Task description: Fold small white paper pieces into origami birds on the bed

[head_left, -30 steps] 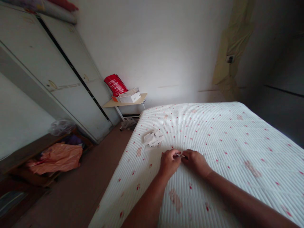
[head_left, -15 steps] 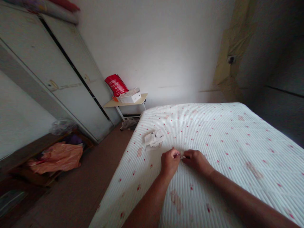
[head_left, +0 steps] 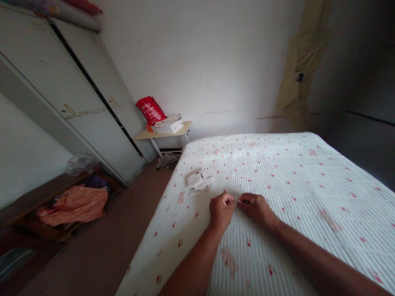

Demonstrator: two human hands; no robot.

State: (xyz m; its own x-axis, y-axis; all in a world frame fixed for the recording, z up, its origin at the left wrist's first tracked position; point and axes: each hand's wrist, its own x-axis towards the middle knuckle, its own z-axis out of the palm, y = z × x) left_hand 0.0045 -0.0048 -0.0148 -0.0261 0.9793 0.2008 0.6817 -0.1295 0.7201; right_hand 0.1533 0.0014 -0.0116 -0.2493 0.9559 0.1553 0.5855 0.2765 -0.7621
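Quilted bed (head_left: 277, 176), paper scraps (head_left: 200, 181) near, left hand (head_left: 221, 209) and right hand (head_left: 255, 205) pinching a tiny pale thing (head_left: 235, 202), right one slightly farther out than before.

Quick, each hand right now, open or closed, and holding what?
Left hand: closed, pinching a pale item too small to identify.
Right hand: closed, apparently pinching the same pale item.
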